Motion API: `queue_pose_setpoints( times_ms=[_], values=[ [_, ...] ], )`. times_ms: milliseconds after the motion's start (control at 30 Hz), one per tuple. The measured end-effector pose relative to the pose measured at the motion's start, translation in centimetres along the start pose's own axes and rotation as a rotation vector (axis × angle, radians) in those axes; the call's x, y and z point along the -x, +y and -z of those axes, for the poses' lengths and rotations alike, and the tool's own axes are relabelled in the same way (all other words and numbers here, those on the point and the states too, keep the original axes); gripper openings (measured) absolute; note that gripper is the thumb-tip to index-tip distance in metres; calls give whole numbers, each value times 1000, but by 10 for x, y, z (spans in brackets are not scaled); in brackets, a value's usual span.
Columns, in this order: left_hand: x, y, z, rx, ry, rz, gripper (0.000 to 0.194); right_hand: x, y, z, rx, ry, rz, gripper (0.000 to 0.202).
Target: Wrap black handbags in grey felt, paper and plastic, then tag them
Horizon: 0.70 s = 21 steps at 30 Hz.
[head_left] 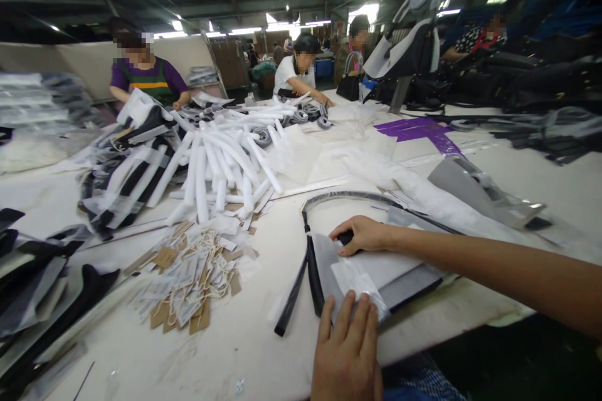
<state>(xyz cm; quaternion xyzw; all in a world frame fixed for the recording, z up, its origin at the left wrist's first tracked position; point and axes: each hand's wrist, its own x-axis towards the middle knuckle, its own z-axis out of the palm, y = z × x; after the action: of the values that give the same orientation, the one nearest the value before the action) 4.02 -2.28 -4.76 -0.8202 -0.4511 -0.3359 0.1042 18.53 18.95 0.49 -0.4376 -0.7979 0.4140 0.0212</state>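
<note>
Off centre I've got: co-worker in white (285, 72) at 12 o'clock, bright opening (372, 10) at 1, purple tape (414, 129) at 2, striped-apron co-worker (153, 81) at 10.

The bag (316, 279) looks smooth and leather-like, the sheet (414, 282) over it matt grey; its plastic-wrapped handle (350, 195) is glossy. Left of the bag lie matt paper tags (200, 276); beyond it, shiny purple tape (416, 130).

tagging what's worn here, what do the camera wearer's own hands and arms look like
The right hand is ungloved, its bare forearm showing no sleeve, watch or bracelet in view. The left hand is also ungloved, with no ring visible; its forearm is out of frame.
</note>
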Motion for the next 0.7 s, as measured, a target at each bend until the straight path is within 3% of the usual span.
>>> queue_pose_setpoints(
  times_ms=[100,200,367,500,700],
  values=[
    [-2,4,6,-22,-76,9,47,1,-10,1,48,96,27,46],
    [-3,2,14,-16,-187,19,52,16,-23,2,87,110,91,52],
    [3,-4,22,71,-310,-43,50,61,-30,-1,263,-108,240,104],
    [6,0,25,157,-300,41,27,67,-24,-4,327,-90,251,96],
    [-3,-1,32,225,-281,38,41,58,-18,-14,364,11,294,86]
  ],
)
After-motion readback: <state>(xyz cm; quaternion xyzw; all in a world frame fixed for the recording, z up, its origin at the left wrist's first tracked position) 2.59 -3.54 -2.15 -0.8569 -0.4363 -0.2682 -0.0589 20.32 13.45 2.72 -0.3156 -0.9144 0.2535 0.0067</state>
